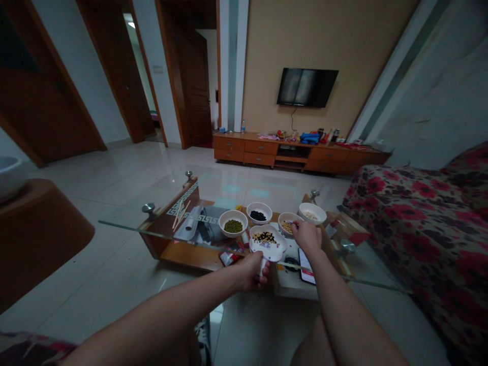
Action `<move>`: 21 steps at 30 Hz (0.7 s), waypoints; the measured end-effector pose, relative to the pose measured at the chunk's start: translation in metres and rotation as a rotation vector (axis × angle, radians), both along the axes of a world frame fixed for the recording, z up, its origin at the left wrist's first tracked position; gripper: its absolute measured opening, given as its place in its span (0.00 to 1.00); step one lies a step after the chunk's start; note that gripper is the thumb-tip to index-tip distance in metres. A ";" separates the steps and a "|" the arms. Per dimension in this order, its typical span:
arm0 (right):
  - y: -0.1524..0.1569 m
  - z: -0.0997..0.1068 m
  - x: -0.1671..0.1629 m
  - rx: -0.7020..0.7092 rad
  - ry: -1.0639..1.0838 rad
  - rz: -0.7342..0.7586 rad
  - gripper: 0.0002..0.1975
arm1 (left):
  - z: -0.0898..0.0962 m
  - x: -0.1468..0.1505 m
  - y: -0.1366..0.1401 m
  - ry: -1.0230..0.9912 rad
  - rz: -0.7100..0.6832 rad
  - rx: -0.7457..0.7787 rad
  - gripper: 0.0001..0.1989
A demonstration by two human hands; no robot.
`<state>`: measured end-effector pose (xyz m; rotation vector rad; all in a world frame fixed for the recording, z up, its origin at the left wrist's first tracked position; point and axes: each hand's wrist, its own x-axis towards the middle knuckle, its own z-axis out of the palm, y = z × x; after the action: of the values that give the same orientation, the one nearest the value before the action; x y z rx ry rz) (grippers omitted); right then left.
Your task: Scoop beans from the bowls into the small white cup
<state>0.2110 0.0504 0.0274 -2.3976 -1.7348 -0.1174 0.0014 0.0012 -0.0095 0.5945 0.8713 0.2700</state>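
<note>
My left hand is wrapped round the handle of a white dish with a scalloped rim. Black and yellow beans lie mixed at its far side. Over a white bowl of yellow beans, my right hand pinches a slim dark utensil, its tip towards the beans; its exact kind is too small to tell. Close by stand a bowl of green beans, a bowl of black beans and a bowl with pale contents, partly behind my right hand.
The bowls stand on a glass-topped coffee table. Chopsticks lie at its left, and a phone is beneath my right forearm. A flowered sofa is on the right. Beyond are a low cabinet and a wall television.
</note>
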 end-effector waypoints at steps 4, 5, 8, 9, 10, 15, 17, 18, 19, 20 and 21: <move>0.002 -0.001 0.000 -0.019 0.000 0.002 0.18 | 0.001 0.002 -0.001 0.042 0.015 -0.068 0.14; 0.002 -0.001 -0.001 -0.022 0.002 0.001 0.18 | 0.001 0.002 -0.001 0.048 0.017 -0.076 0.15; 0.003 0.001 -0.002 -0.031 0.015 0.000 0.18 | 0.002 0.003 -0.001 0.061 0.023 -0.092 0.17; 0.003 0.002 -0.003 -0.032 0.019 -0.001 0.17 | 0.003 0.003 -0.001 0.062 0.025 -0.094 0.17; 0.003 0.003 -0.003 -0.032 0.023 -0.004 0.17 | 0.004 0.002 -0.002 0.062 0.027 -0.095 0.17; 0.005 0.003 -0.006 -0.044 0.043 -0.022 0.16 | 0.011 0.001 -0.004 0.056 0.039 -0.096 0.18; 0.007 0.003 -0.006 -0.050 0.048 -0.030 0.16 | 0.013 0.001 -0.005 0.057 0.041 -0.102 0.18; 0.007 0.002 -0.005 -0.052 0.050 -0.035 0.16 | 0.013 0.001 -0.005 0.060 0.040 -0.105 0.18; 0.008 0.002 -0.005 -0.053 0.051 -0.040 0.16 | 0.013 0.001 -0.005 0.062 0.039 -0.109 0.18; 0.009 0.001 -0.005 -0.053 0.053 -0.044 0.17 | 0.013 0.001 -0.005 0.064 0.038 -0.111 0.18; 0.010 0.000 -0.004 -0.054 0.054 -0.047 0.17 | 0.013 0.001 -0.005 0.064 0.037 -0.113 0.18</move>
<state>0.2066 0.0605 0.0278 -2.4559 -1.6794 -0.0119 0.0025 -0.0037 0.0034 0.4847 0.9541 0.2349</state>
